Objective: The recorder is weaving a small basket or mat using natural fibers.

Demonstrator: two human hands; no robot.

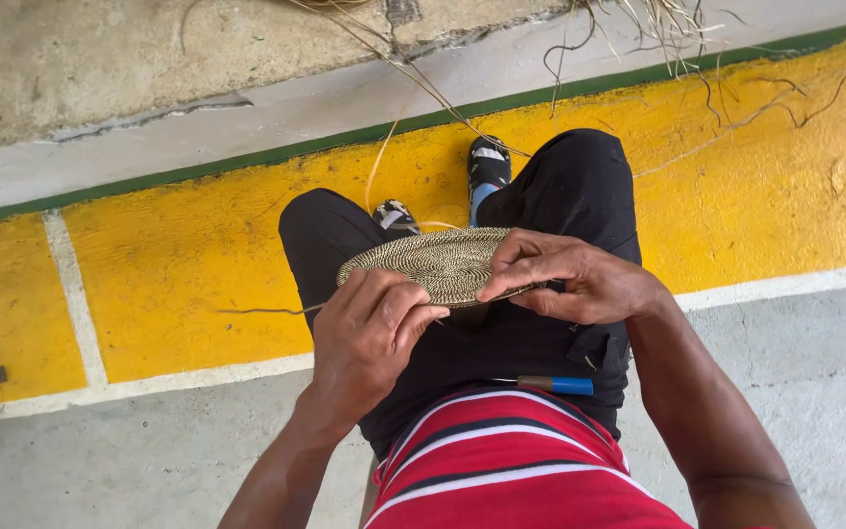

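over the lap, woven disc [443,263] between both grips, left hand [369,338] pinching its edge, right hand [580,284] clasping

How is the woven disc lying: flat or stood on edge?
Roughly flat. The woven disc faces up above the lap, its coiled top showing; the left hand holds its near rim, the right hand lies across it.

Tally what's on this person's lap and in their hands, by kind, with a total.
Woven oval mat, held by left hand and right hand: 1
Blue-handled tool on the lap: 1
Loose fibre strand trailing from the mat: 1
Total: 3
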